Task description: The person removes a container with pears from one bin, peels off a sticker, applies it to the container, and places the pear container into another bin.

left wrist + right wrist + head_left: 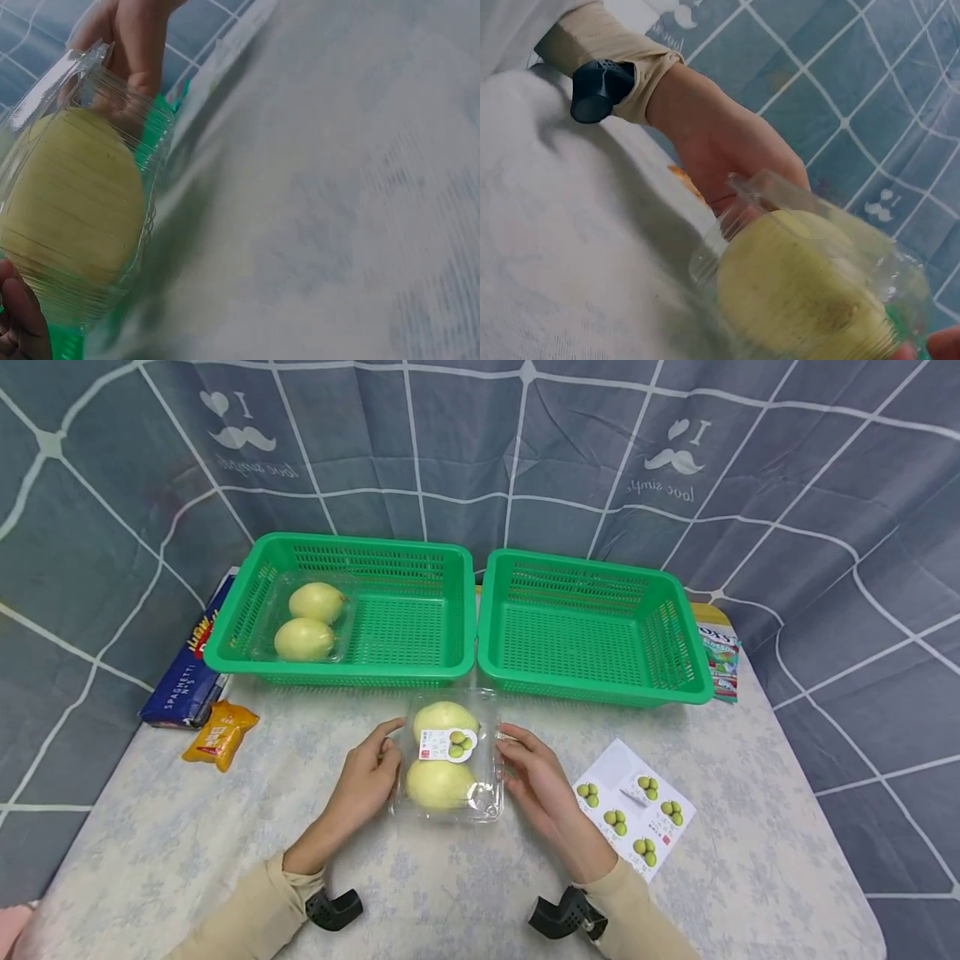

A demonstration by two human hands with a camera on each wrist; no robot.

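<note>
A clear plastic box [486, 764] with two pale yellow-green fruits [441, 785] is held between both hands over the near middle of the table. A white sticker [447, 745] with printed fruit lies across its lid. My left hand [367, 772] grips the box's left side, and my right hand [534, 777] holds the right side. In the left wrist view the box [112, 300] is tilted, with the left fingers [22, 319] at its lower edge. From the right wrist, the left hand [735, 142] shows behind the fruit [795, 285].
Behind stand two green baskets [375, 670] [592, 692]; the left one contains another clear box with two fruits [306, 639]. A sticker sheet [600, 768] lies right of my right hand. At left are an orange packet [221, 735] and a blue spaghetti box [180, 689]; a colourful packet [723, 660] sits at right.
</note>
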